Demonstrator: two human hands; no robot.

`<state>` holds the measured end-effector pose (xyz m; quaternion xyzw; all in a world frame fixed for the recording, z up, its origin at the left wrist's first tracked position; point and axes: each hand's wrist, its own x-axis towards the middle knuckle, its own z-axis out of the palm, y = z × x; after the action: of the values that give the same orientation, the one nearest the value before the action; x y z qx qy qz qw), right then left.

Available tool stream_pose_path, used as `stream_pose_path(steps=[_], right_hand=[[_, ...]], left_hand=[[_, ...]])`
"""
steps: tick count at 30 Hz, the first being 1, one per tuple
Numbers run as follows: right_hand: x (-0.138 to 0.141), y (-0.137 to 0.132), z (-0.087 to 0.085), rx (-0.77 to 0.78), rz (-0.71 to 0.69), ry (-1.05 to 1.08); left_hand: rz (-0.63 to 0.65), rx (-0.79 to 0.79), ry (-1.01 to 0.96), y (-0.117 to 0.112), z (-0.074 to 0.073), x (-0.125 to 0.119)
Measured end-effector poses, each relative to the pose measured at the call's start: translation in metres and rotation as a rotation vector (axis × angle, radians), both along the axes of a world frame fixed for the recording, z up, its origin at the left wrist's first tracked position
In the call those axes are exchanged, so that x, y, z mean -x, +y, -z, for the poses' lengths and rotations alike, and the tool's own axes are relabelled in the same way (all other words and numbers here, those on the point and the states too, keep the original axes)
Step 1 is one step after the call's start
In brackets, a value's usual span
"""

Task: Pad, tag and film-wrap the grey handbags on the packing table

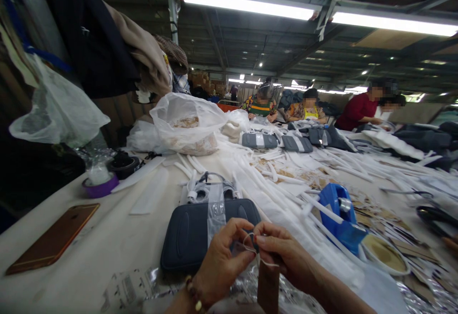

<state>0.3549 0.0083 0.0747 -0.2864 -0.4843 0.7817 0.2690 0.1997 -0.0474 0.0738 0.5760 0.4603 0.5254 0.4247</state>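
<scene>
My left hand [231, 256] and my right hand [282, 247] meet in front of me, fingertips pinched on a thin white string [246, 246] that forms a small loop. From the string a brown cardboard tag [268, 287] hangs under my right hand. Just behind my hands lies a dark blue-grey zip case [188, 233], partly covered by my left hand. A strip of clear plastic [216, 209] runs over its middle, and a grey handle with white wrapping [211, 180] shows at its far side. Clear printed plastic bags [132, 287] lie beneath my wrists.
A brown phone [53, 237] and a purple tape roll [101, 186] lie to the left. On the right are a blue tape dispenser [338, 209], white foam strips [265, 199] and scattered brown tags. A large plastic bag [189, 123] stands behind. Several people work farther back.
</scene>
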Motion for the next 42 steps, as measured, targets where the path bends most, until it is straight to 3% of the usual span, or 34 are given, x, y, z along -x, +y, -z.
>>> stream_pose_path(steps=[5,10,18,22,27,31,34,39,42], right_hand=[[0.003,-0.005,0.002,0.08,-0.004,0.085],[0.001,-0.006,0.009,0.159,-0.043,0.172],[0.005,-0.006,0.022,0.276,-0.03,0.245],[0.004,-0.006,0.023,0.242,-0.021,0.219],[0.003,-0.008,0.026,0.182,-0.023,0.111],[0.004,-0.011,0.028,0.048,-0.014,0.046],[0.003,-0.012,0.03,-0.017,-0.018,-0.027],[-0.003,-0.01,0.03,-0.031,-0.008,-0.073],[-0.006,-0.009,0.03,-0.022,-0.021,-0.094]], left_hand=[[-0.118,-0.296,0.281,0.001,0.013,0.001],[-0.138,-0.668,0.498,0.002,0.014,0.006],[-0.158,-0.712,0.634,-0.004,0.012,0.006],[-0.108,-0.549,0.462,-0.006,0.008,0.008],[0.126,-0.056,0.064,-0.004,-0.004,0.016],[0.254,0.245,-0.005,0.0,-0.009,0.023],[0.268,0.229,0.113,0.001,-0.011,0.025],[0.242,0.034,0.429,0.003,-0.01,0.023],[0.279,0.037,0.455,0.005,-0.012,0.023]])
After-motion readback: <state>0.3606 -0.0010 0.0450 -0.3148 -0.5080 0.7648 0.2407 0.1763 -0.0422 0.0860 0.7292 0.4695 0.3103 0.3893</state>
